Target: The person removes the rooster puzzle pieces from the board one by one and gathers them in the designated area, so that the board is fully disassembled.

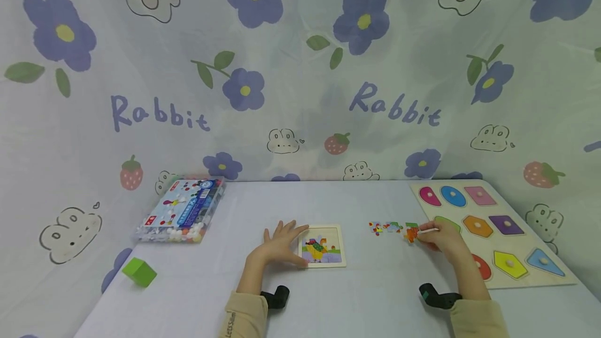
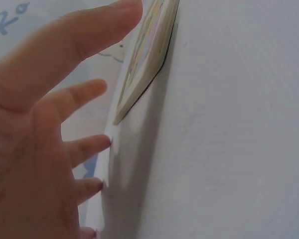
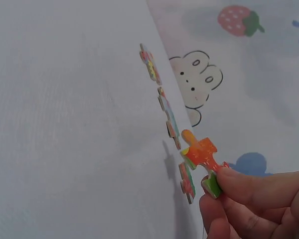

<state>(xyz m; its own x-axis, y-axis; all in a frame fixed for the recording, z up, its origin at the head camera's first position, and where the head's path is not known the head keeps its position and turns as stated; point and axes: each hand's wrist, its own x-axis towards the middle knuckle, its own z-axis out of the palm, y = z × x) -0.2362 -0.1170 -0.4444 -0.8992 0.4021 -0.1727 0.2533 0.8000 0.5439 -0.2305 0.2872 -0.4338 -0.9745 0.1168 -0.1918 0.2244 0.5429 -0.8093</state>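
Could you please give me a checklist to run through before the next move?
1. Orange piece pinched in right grip: ok.
2. Left grip firmly on wooden frame: cannot tell; it reaches the left edge, pressure unseen.
3. Space between piece and frame free: not ok; loose pieces lie there.
4. Shape board untouched by right grip: cannot tell; they overlap in the head view.
5. Green block away from both grips: ok.

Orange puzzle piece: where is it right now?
Right of centre in the head view, the orange puzzle piece is pinched by the right hand, beside the rightmost loose puzzle piece and left of the shape board.
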